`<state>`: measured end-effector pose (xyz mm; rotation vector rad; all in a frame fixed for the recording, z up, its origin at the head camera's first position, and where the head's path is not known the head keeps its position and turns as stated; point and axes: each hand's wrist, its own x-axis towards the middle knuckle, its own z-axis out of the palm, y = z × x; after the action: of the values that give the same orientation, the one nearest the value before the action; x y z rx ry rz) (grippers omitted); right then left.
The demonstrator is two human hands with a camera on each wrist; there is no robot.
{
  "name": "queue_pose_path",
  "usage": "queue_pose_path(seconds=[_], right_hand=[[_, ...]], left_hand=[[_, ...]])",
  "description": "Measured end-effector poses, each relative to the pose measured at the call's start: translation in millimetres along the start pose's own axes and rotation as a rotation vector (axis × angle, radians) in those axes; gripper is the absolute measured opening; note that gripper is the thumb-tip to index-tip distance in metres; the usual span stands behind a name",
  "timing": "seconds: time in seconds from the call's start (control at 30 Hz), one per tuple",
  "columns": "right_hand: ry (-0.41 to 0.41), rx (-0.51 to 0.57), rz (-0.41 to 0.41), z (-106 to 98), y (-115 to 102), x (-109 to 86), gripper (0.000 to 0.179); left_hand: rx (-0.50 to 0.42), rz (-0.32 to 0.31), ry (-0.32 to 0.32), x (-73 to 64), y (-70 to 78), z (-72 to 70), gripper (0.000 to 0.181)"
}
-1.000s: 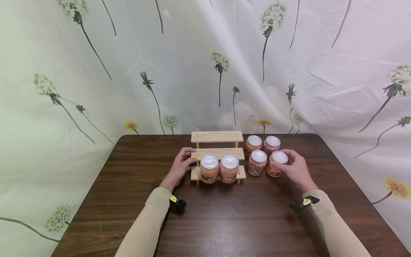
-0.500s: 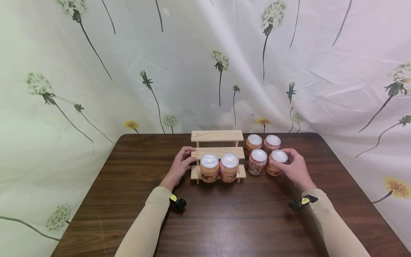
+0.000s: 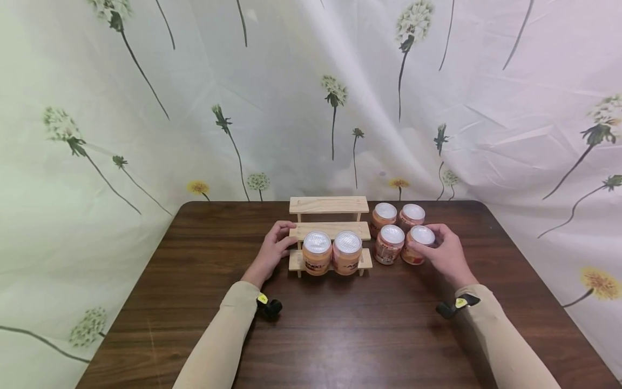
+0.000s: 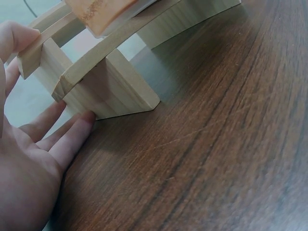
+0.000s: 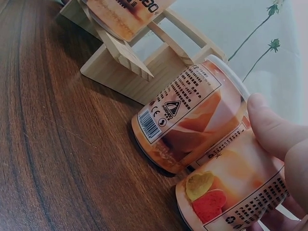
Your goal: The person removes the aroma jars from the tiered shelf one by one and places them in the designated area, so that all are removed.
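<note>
Fingers and thumb of the right hand grasp a jar right of the rack; the left hand's spread fingers touch the rack's left end.

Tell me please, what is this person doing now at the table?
The right hand grips a jar, and three other jars stand beside it on the table. The left hand holds the left end of the rack. Two jars stand side by side on its lowest step.
</note>
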<state>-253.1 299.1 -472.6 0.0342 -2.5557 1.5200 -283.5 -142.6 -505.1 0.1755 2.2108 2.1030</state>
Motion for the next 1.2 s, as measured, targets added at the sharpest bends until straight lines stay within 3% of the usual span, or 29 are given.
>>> queue_pose_path(seconds=[0.37, 0.57, 0.67, 0.97, 1.2], right_hand=[[0.031, -0.032, -0.02, -0.7, -5.6, 0.0, 0.076], [0.185, 0.091, -0.128, 0.0, -25.4, -3.7, 0.072], [0.194, 0.134, -0.203, 3.9, -41.3, -7.3, 0.067], [0.022, 0.2, -0.312, 32.4, -73.1, -20.6, 0.058], [-0.156, 0.209, -0.376, 59.8, -80.2, -26.6, 0.059]], left_hand=[[-0.001, 0.005, 0.002, 0.0, -0.8, -0.9, 0.036], [-0.003, 0.001, -0.003, 0.6, -2.3, -1.4, 0.037], [-0.004, 0.001, -0.004, 1.1, -2.9, -1.6, 0.037], [-0.002, 0.0, -0.012, 1.7, -3.3, -2.5, 0.038], [0.0, 0.004, -0.005, 0.5, -2.3, -0.8, 0.037]])
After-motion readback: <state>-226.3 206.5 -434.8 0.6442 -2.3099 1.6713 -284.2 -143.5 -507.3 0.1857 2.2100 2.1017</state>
